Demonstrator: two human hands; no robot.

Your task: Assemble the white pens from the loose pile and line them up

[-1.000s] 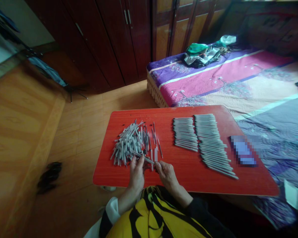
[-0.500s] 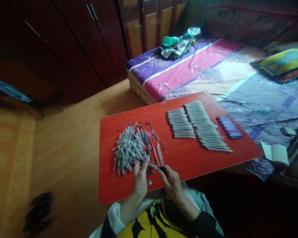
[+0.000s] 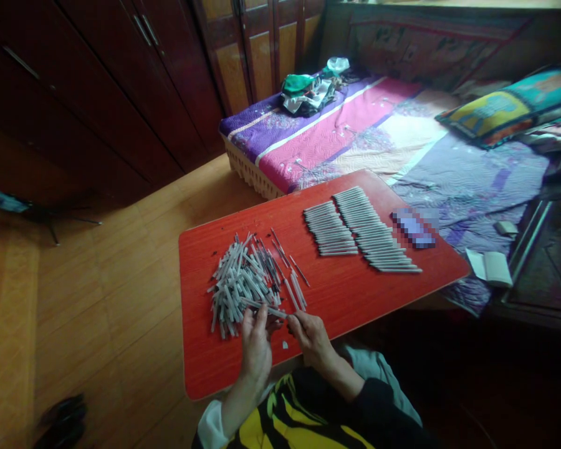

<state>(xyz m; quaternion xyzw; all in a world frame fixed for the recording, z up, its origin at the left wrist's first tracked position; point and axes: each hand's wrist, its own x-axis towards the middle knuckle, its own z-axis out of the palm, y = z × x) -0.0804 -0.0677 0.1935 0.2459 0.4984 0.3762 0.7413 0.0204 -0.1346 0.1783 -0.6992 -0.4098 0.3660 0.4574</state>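
My left hand (image 3: 256, 347) is closed on one end of a slim pale pen (image 3: 277, 312), over the front of the table. My right hand (image 3: 314, 337) pinches the other end, its fingertips around the tip. Just beyond my left hand lies a heap of whitish pen barrels (image 3: 236, 280). Thin dark pen refills (image 3: 267, 260) are spread along the heap's right side. A few pale tubes (image 3: 297, 290) lie apart, close to my right hand. Farther right, pens with dark ends are set in two neat rows, a shorter row (image 3: 330, 229) and a longer row (image 3: 376, 231).
The red table (image 3: 224, 368) holds all of these, with a small white scrap (image 3: 285, 344) near its front edge and a purple blurred item (image 3: 414, 228) at its right. Behind stands a bed (image 3: 303, 149) with a pillow (image 3: 490, 115) and an open notebook (image 3: 490, 268).
The view has swung a little to the right, so the table and bed appear shifted left. Both hands keep hold of the pen in nearly the same pose.
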